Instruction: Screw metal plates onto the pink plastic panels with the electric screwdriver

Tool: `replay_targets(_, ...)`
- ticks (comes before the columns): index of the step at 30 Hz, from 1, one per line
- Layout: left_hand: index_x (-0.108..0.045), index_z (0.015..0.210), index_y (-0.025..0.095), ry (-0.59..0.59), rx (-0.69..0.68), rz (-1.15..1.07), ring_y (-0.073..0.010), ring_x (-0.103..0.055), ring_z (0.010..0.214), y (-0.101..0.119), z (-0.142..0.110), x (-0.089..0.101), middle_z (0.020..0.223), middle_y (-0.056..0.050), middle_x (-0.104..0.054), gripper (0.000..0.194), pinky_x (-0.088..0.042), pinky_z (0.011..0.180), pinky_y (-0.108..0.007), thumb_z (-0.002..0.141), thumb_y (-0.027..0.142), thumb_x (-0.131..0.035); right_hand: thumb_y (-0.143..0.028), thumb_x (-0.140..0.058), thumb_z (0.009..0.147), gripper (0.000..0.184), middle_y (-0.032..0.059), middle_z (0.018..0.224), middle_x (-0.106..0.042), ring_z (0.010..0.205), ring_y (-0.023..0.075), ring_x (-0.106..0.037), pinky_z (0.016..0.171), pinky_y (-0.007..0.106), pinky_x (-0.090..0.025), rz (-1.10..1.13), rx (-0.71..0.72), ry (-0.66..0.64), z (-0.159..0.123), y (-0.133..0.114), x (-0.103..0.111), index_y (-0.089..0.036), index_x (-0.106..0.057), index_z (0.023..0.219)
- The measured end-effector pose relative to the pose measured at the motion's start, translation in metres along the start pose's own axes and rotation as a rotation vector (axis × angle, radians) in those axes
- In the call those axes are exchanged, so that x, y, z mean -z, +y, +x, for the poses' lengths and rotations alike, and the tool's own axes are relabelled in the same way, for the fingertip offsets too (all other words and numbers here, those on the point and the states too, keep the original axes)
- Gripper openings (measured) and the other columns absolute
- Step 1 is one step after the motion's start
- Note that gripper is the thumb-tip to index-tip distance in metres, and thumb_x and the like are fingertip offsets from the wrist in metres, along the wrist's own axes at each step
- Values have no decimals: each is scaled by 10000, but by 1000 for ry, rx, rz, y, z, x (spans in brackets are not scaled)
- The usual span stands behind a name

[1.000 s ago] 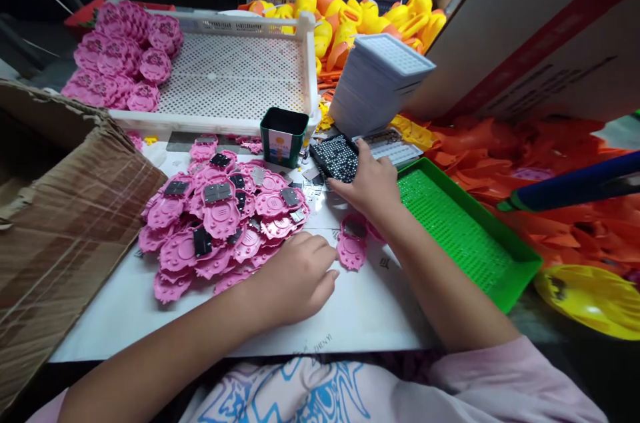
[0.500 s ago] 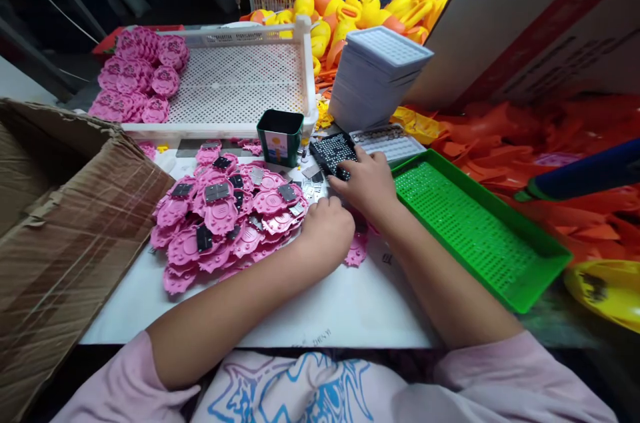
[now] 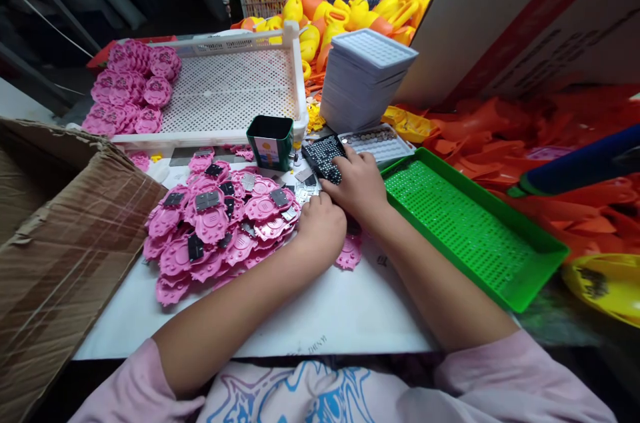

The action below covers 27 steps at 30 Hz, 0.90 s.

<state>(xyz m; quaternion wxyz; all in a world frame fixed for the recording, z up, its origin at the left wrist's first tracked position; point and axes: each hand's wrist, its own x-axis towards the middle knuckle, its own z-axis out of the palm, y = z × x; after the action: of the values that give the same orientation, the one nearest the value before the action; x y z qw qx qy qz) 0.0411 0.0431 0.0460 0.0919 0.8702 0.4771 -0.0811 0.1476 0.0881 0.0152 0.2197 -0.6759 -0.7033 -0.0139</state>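
Observation:
My left hand (image 3: 323,226) is curled closed on the white table, just right of a heap of pink plastic parts (image 3: 220,216); what its fingers hold, if anything, is hidden. My right hand (image 3: 363,186) reaches over a black tray (image 3: 320,151) filled with small shiny pieces. Its thumb and fingers are apart at the tray's near right edge. Loose silver plates (image 3: 304,189) lie between the left hand and the tray. One more pink part (image 3: 349,253) shows partly beneath my hands. Black and grey plates sit on several heaped pink parts.
A dark green tub (image 3: 271,146) stands before a white perforated crate (image 3: 225,89) holding stacked pink parts. Right of it are a tall stack of white trays (image 3: 363,86), a tray of round metal pieces (image 3: 375,141) and a green basket (image 3: 470,223). A cardboard box (image 3: 65,243) stands left.
The whole view has shifted slightly, so the table's things appear a little further left. Both hands keep nearly the same places beside the heap and at the black tray.

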Motion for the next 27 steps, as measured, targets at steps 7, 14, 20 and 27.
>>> replay_targets(7, -615, 1154, -10, 20, 24, -17, -303, -543, 1074, 0, 7, -4, 1164, -264, -576, 348, -430, 860, -383, 911, 74, -381, -326, -665, 724, 469, 191, 1252, -558, 1101, 335, -510, 959, 468, -427, 93, -21, 55, 3, 4, 2, -122, -523, 1122)
replay_targets(14, -632, 1133, 26, 15, 25, -40, -310, -540, 1070, -1, 9, -4, 1121, -242, -596, 341, -443, 825, -389, 910, 87, -381, -319, -646, 719, 476, 178, 1232, -517, 1183, 318, -474, 1022, 463, -381, 161, -32, 80, 6, 8, 4, -154, -465, 1127)
replay_targets(20, -649, 1116, 47, -9, -3, -17, -332, -534, 1083, -3, 13, -5, 1121, -225, -611, 336, -437, 816, -403, 905, 135, -403, -316, -667, 706, 503, 181, 1234, -517, 1176, 311, -477, 1024, 438, -385, 180, -43, 74, 7, 8, 6, -146, -470, 1137)
replay_targets(27, -681, 1052, 65, -39, -42, 7, -325, -550, 1047, -4, 10, -2, 1078, -207, -643, 295, -436, 777, -391, 886, 112, -442, -316, -668, 708, 544, 172, 1256, -515, 1173, 317, -480, 1018, 455, -397, 176, -41, 63, 8, 9, 3, -153, -473, 1189)
